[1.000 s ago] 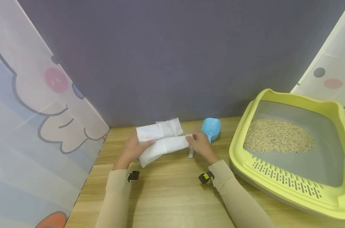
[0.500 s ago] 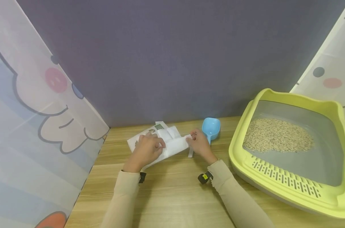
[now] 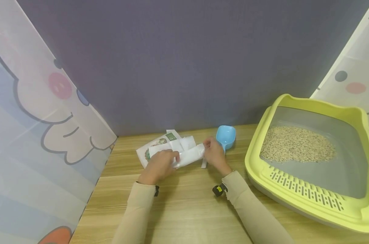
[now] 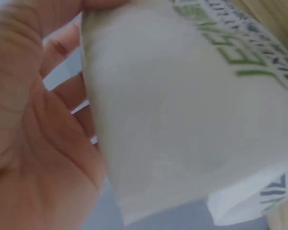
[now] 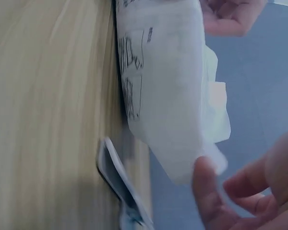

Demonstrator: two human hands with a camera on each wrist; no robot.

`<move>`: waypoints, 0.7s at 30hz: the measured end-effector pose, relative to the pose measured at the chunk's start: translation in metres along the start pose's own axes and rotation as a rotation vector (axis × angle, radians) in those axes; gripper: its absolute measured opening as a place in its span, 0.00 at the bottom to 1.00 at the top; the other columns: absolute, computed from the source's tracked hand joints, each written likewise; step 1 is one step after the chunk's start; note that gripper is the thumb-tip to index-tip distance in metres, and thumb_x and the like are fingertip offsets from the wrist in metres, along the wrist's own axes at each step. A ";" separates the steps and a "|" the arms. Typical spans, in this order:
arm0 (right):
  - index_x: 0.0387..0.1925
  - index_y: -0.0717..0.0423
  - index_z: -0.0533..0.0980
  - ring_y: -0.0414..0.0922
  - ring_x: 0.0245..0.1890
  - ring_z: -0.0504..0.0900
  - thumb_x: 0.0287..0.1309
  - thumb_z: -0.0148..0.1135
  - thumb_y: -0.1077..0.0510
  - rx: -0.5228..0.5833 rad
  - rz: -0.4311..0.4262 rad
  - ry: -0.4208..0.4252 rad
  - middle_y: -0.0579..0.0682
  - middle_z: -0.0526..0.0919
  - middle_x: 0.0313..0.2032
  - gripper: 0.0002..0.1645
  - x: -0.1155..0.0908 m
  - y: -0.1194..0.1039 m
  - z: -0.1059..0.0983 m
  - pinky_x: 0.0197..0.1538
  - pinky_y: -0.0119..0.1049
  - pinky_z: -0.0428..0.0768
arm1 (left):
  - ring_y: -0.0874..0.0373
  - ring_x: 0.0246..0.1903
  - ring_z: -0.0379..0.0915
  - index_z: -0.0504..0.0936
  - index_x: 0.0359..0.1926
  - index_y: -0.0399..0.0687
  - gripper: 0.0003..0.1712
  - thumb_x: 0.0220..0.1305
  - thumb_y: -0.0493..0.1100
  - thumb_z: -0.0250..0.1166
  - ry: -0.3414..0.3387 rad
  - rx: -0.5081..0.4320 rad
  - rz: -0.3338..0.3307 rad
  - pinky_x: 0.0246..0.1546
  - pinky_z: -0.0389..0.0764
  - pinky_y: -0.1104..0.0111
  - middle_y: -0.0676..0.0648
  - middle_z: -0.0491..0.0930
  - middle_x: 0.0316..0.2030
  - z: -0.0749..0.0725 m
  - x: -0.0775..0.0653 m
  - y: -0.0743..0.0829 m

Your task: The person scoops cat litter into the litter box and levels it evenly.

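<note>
A folded white cat litter bag [image 3: 188,156] lies between my hands on the wooden table, with green and dark lettering showing in the left wrist view. My left hand [image 3: 161,165] grips its near left part, thumb over the edge and fingers behind. At the right end is my right hand [image 3: 214,152]; in the right wrist view the thumb touches the bag's corner while the other fingers stand apart from it, loosely bent. Behind the folds a printed white face [image 3: 155,145] with a green label lies flat; whether it belongs to the same bag, I cannot tell.
Just beyond my right hand lies a blue scoop [image 3: 226,135]. A narrow pale strip [image 3: 204,163] sits beneath that hand. The yellow-rimmed litter tray [image 3: 252,149] stands at the right, holding tan litter pellets [image 3: 297,145]. A dark wall [image 3: 184,67] rises behind the table.
My left hand has moved right from the bag's left end onto its middle. The bag is folded smaller, uncovering the printed face behind. The right hand has stayed at the right end.
</note>
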State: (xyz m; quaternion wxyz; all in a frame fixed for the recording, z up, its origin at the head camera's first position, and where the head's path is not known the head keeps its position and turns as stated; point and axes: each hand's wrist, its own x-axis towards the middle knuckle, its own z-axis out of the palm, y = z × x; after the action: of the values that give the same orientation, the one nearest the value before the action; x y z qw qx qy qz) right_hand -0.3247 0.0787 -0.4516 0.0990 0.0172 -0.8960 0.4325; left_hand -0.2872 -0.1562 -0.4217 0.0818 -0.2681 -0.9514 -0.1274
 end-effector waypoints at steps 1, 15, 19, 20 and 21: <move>0.51 0.65 0.77 0.58 0.48 0.82 0.57 0.53 0.69 -0.038 -0.002 0.003 0.63 0.83 0.46 0.19 0.000 0.000 -0.001 0.53 0.53 0.80 | 0.57 0.29 0.74 0.85 0.37 0.54 0.16 0.47 0.37 0.78 0.005 -0.005 -0.012 0.35 0.78 0.60 0.53 0.82 0.30 0.001 0.001 -0.001; 0.49 0.70 0.76 0.54 0.40 0.79 0.61 0.58 0.69 -0.512 -0.118 -0.299 0.66 0.80 0.46 0.15 -0.012 0.002 -0.007 0.43 0.49 0.82 | 0.51 0.28 0.82 0.88 0.38 0.50 0.12 0.53 0.32 0.72 0.174 0.090 0.000 0.27 0.80 0.59 0.50 0.83 0.29 0.017 0.011 0.003; 0.42 0.66 0.79 0.52 0.38 0.77 0.59 0.60 0.69 -0.525 -0.121 -0.316 0.62 0.80 0.44 0.09 -0.012 0.006 -0.004 0.43 0.47 0.81 | 0.50 0.27 0.82 0.88 0.40 0.49 0.13 0.54 0.30 0.70 0.238 0.098 -0.013 0.27 0.82 0.59 0.48 0.85 0.30 0.019 0.011 0.006; 0.43 0.66 0.79 0.52 0.38 0.77 0.59 0.61 0.68 -0.523 -0.121 -0.314 0.63 0.79 0.45 0.10 -0.012 0.007 -0.003 0.43 0.48 0.81 | 0.51 0.25 0.81 0.88 0.41 0.48 0.14 0.54 0.30 0.69 0.255 0.096 -0.014 0.26 0.81 0.60 0.47 0.85 0.30 0.020 0.011 0.006; 0.43 0.66 0.79 0.52 0.37 0.78 0.59 0.61 0.68 -0.520 -0.117 -0.312 0.64 0.79 0.47 0.11 -0.012 0.008 -0.003 0.43 0.48 0.82 | 0.52 0.24 0.80 0.88 0.41 0.48 0.14 0.54 0.29 0.68 0.273 0.097 -0.016 0.25 0.81 0.61 0.47 0.85 0.30 0.022 0.012 0.006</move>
State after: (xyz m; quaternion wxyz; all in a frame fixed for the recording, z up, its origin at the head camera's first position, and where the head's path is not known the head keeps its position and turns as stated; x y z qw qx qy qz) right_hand -0.3133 0.0852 -0.4585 -0.0138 0.1089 -0.9785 0.1744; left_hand -0.2956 -0.1392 -0.4384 0.2222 -0.2367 -0.9386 -0.1172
